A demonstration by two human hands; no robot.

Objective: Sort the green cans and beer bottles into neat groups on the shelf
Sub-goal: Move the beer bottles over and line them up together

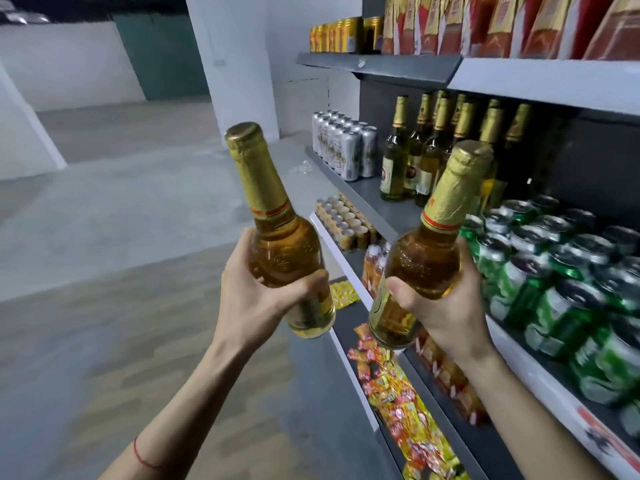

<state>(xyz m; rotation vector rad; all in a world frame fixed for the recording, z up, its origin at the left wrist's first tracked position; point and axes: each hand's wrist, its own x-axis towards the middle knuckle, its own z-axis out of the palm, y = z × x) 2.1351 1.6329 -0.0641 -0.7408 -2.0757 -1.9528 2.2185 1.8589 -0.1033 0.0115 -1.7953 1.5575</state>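
My left hand [256, 292] grips an amber beer bottle [277, 233] with gold foil on its neck, held upright in front of the shelf unit. My right hand [446, 306] grips a second such bottle [426, 258], tilted to the right, close to the middle shelf [374, 206]. On that shelf stand several gold-foiled beer bottles [415, 157] at the back and a crowd of green cans [554, 271] to the right, some blurred.
Silver cans [346, 147] stand at the shelf's far left end. Gold cans [339, 36] and red-gold cartons [502, 26] fill the top shelf. Lower shelves hold yellow cans [343, 220] and snack packets [401, 393]. Open floor lies to my left.
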